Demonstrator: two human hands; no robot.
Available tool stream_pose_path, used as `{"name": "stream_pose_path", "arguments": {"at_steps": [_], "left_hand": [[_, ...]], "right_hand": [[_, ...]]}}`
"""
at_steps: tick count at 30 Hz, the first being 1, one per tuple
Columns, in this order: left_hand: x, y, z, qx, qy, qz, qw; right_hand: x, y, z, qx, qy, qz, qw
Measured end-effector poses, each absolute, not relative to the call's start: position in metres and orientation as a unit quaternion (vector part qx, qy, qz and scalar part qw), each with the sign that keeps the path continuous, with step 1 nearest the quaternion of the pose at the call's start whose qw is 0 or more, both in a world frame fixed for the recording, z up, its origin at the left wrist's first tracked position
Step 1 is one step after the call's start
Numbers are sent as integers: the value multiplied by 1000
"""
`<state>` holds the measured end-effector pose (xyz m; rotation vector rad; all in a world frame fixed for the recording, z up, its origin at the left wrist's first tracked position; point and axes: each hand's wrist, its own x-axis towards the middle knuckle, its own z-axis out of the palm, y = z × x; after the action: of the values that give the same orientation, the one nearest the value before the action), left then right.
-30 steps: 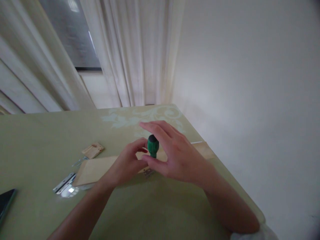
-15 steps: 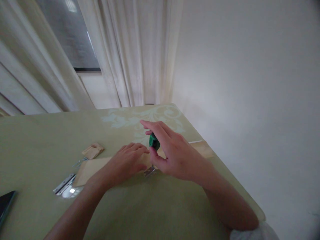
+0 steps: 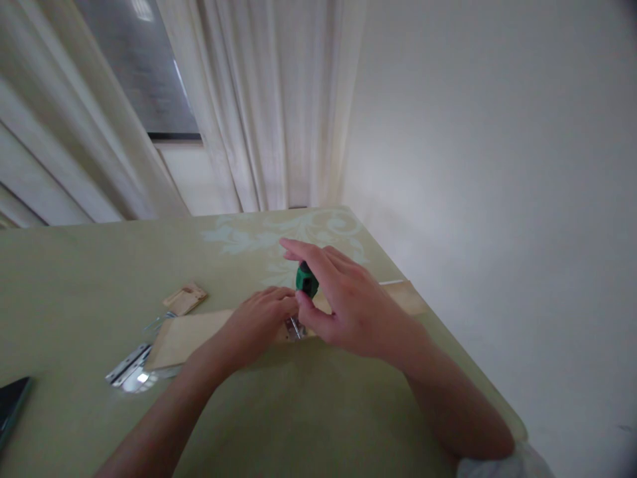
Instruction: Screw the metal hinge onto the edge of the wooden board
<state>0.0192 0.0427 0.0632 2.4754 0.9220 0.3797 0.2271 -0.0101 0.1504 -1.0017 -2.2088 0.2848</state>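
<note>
A green and black screwdriver (image 3: 307, 280) stands nearly upright in my right hand (image 3: 351, 302), gripped between thumb and fingers. Its shaft points down to a small metal hinge (image 3: 295, 328) at the near edge of a pale wooden board (image 3: 192, 335). My left hand (image 3: 263, 317) lies over the board, its fingers close together at the hinge's left and far side; the thumb is hidden. The two hands nearly touch, and the screwdriver's tip cannot be made out clearly.
Another hinge (image 3: 128, 366) lies left of the board beside a shiny clear piece (image 3: 142, 380). Behind are thin metal pieces (image 3: 162, 320) and a small wooden piece (image 3: 186, 299). A phone (image 3: 12, 405) sits far left. The table's right edge (image 3: 462, 355) runs along the wall.
My left hand has closed in toward the hinge, its thumb now out of sight. The hinge part that hung over the board's near edge now sits higher, on the board. The screwdriver barely moved.
</note>
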Motion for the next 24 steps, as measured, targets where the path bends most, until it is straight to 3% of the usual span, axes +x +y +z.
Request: {"name": "stream_pose_path", "arguments": {"at_steps": [7,15,24], "left_hand": [[25,33,85,822,262,232,449],[33,34,68,772,330,317,441],[27,40,62,786,328,258,457]], "right_hand": [[227,-14,156,-345,-874,121,320],[226,-10,151,-413,-851,49,320],[226,-12,153,-376,-856,91,343]]}}
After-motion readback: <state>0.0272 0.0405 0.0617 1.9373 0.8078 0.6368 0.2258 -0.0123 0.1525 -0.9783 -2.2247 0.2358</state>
